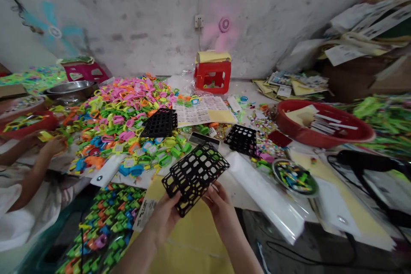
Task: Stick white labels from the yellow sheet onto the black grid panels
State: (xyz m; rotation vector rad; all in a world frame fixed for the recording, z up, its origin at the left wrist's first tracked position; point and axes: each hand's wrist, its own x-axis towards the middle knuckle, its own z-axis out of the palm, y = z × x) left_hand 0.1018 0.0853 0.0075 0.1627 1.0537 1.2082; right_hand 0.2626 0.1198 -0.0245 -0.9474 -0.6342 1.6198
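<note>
Grid tray [195,176] at centre, held at its near edge between left hand [165,216] at 7 o'clock and right hand [218,203] at 5. Heap of clips [122,120] at 10 o'clock. Basin [324,126] at 2. Stool [212,76] at 12, against wall. Small dish [295,177] at 3.

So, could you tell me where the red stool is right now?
The red stool stands at the back centre against the wall, below the wall socket, just behind the sticker sheets.

Three black plastic grids: one held up [195,177], two lying flat [159,123] [241,139]. Two red bowls [324,136] [24,123], one red stool [212,75], one small dish [294,177], and colourful plastic pieces [122,120] beyond counting.
</note>
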